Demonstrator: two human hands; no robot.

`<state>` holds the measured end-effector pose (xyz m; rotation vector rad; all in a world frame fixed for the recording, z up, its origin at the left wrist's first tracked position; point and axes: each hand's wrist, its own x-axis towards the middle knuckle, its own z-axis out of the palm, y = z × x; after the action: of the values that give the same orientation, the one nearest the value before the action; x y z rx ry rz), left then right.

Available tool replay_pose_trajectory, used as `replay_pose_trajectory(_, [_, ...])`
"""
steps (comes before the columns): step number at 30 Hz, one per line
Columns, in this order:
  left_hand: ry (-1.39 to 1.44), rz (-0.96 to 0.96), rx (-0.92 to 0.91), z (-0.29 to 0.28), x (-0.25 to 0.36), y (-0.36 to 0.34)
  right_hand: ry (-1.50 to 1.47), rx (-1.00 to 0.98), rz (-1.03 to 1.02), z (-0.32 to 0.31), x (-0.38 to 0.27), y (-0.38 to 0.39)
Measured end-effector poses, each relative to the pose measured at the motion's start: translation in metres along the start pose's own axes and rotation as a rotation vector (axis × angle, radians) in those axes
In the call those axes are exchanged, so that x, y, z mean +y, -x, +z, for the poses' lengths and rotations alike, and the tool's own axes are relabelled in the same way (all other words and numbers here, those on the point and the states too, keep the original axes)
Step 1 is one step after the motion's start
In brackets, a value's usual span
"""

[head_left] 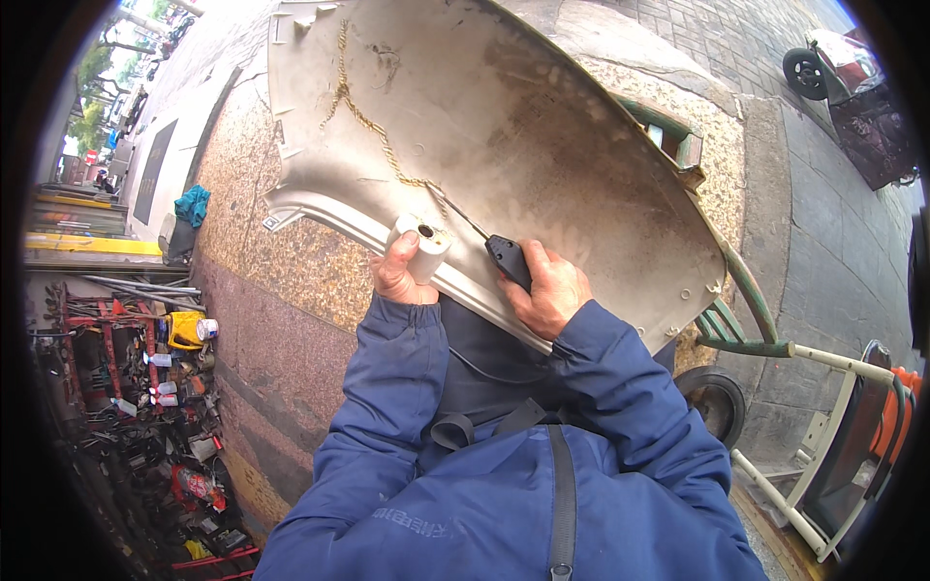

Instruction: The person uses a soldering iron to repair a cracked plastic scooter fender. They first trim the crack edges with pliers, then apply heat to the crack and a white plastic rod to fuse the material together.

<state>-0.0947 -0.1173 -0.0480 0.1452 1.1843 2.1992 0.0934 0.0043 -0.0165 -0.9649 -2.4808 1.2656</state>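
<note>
Across my lap lies a large curved, off-white plastic panel [542, 145], its stained inner side facing up. A bumpy yellowish seam [387, 155] winds over it and forks toward the far end. My right hand [554, 292] is closed around the black handle of what looks like a soldering iron [508, 259]. Its thin metal shaft points far left, with the tip at the near end of the seam. At the panel's near edge, my left hand [402, 271] grips a white cylinder [422, 248] with a dark hole in its top; I cannot tell whether it is part of the panel.
A green slatted chair [741, 324] stands partly under the panel at right, near a dark wheel [712, 402] and a pale metal-framed cart [823, 436]. Tools and parts crowd a red rack [107, 358] at left. A three-wheeled or wheeled vehicle [862, 107] stands far right.
</note>
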Motion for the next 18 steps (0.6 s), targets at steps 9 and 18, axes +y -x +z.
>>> replay_pose_trajectory(9, [-0.007, 0.007, 0.019, 0.0022, 0.0004, -0.0001, 0.001, 0.012, -0.032, 0.0014, 0.0066, 0.0031])
replay_pose_trajectory(18, [-0.013, 0.055, 0.062, 0.0069, -0.0024, 0.0038, -0.012, 0.003, -0.020, -0.0041, 0.0028, 0.0064])
